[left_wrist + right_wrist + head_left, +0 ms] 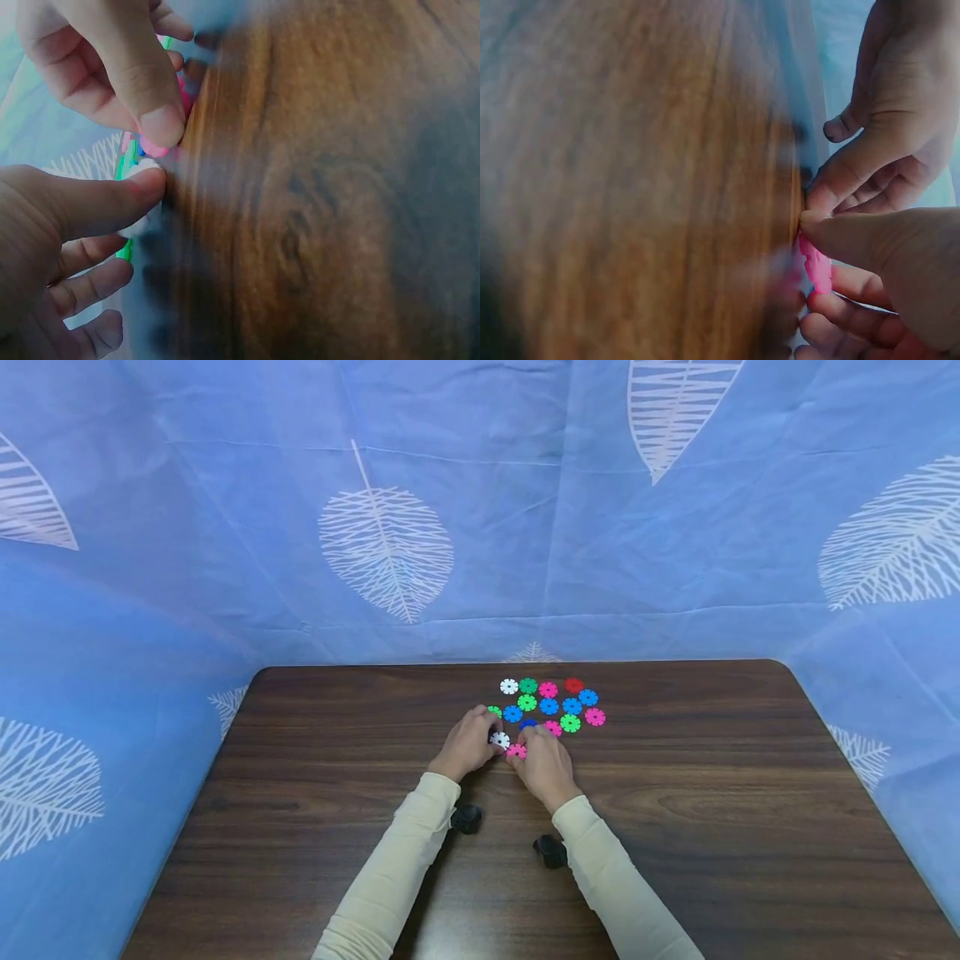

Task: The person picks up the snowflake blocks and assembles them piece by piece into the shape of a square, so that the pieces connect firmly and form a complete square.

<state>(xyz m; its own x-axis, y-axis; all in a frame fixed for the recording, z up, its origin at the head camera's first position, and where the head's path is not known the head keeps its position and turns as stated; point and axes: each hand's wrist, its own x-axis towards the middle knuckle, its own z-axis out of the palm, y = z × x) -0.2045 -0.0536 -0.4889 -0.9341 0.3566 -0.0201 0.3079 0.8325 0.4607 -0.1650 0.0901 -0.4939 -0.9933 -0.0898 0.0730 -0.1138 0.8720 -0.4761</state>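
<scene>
In the head view, my left hand (467, 745) pinches a white notched plastic disc (499, 740) between thumb and fingers. My right hand (546, 767) holds a pink notched disc (516, 751) just beside it. Seen from the left wrist, the left thumb lies over the edge of the white disc, and the pink disc (155, 148) is under the right thumb. The right wrist view shows the pink disc (817, 270) gripped between thumb and fingers; the white one is hidden there. Whether the two discs are slotted together I cannot tell.
Several loose discs lie flat beyond the hands, among them a red disc (573, 685), a green disc (570, 723) and a blue disc (549, 706). The brown wooden table (315, 827) ends at a blue leaf-patterned cloth (487, 527) behind it.
</scene>
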